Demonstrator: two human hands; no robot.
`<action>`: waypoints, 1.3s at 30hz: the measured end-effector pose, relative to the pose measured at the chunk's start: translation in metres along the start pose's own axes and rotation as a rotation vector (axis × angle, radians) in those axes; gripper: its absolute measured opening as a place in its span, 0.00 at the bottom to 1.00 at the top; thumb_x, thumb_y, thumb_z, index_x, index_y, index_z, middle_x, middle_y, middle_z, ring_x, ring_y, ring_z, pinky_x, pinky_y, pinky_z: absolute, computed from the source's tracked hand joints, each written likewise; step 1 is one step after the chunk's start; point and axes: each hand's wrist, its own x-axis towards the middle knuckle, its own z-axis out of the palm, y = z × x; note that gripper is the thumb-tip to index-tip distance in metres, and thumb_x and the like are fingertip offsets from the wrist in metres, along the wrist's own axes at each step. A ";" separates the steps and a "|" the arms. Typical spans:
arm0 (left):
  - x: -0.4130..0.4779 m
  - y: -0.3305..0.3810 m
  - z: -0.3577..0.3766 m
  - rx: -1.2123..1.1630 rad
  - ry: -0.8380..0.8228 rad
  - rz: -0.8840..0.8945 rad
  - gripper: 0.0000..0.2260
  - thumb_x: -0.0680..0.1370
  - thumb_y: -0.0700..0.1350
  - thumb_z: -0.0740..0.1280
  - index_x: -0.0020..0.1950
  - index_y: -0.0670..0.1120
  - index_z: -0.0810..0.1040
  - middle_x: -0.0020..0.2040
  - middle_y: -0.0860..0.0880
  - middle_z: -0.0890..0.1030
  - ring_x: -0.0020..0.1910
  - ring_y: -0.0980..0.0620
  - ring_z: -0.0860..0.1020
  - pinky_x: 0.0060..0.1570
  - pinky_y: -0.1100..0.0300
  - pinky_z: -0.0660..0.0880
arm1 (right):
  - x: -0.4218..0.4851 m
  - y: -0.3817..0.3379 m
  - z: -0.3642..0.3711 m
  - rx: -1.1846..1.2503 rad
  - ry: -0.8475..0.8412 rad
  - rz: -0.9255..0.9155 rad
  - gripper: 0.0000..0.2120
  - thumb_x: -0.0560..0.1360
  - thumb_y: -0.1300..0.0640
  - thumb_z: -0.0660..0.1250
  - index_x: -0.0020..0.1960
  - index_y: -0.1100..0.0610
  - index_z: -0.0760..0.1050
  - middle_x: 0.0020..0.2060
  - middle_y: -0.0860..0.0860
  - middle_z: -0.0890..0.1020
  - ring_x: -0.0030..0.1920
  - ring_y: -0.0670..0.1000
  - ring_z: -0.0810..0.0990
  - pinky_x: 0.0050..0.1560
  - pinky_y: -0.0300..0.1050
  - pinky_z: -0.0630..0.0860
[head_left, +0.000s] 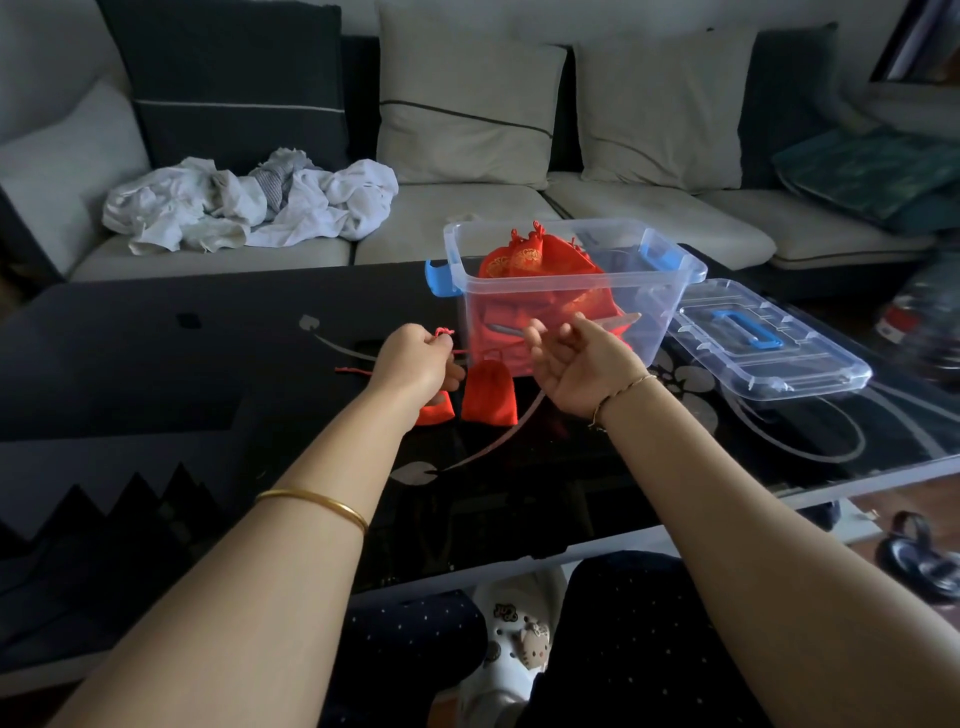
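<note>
Left hand (415, 358) pinches drawstring (442, 332) of red pouch (488, 391), just in front of clear bin (545, 285). Right hand (571, 366) is loose, palm up, apparently empty. Step is probably cinching. Next, right hand needs to steady the pouch.

A home living room: a grey-and-cream sofa (467, 223) with cushions (467, 104) and crumpled laundry (249, 202) stands along the far edge of a black glass coffee table (208, 374).
</note>
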 end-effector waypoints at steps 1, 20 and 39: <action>0.001 0.001 0.001 -0.001 -0.001 -0.022 0.10 0.82 0.45 0.55 0.49 0.42 0.73 0.44 0.45 0.81 0.37 0.53 0.77 0.33 0.60 0.72 | 0.001 0.001 0.000 -0.020 0.024 -0.010 0.22 0.81 0.49 0.54 0.32 0.57 0.67 0.26 0.53 0.81 0.25 0.48 0.81 0.26 0.36 0.77; 0.000 0.004 0.006 -0.159 -0.187 0.026 0.09 0.78 0.47 0.65 0.40 0.44 0.77 0.37 0.48 0.81 0.38 0.53 0.80 0.38 0.61 0.74 | 0.006 0.000 -0.001 -0.400 0.098 -0.278 0.18 0.79 0.50 0.60 0.33 0.57 0.71 0.23 0.50 0.76 0.21 0.45 0.72 0.25 0.36 0.70; -0.002 0.002 0.007 -0.085 -0.287 0.076 0.06 0.76 0.43 0.68 0.41 0.42 0.80 0.36 0.47 0.80 0.34 0.53 0.77 0.38 0.60 0.75 | -0.010 0.009 0.019 -0.876 -0.028 -0.095 0.09 0.78 0.57 0.59 0.40 0.59 0.72 0.31 0.55 0.77 0.26 0.50 0.70 0.30 0.40 0.65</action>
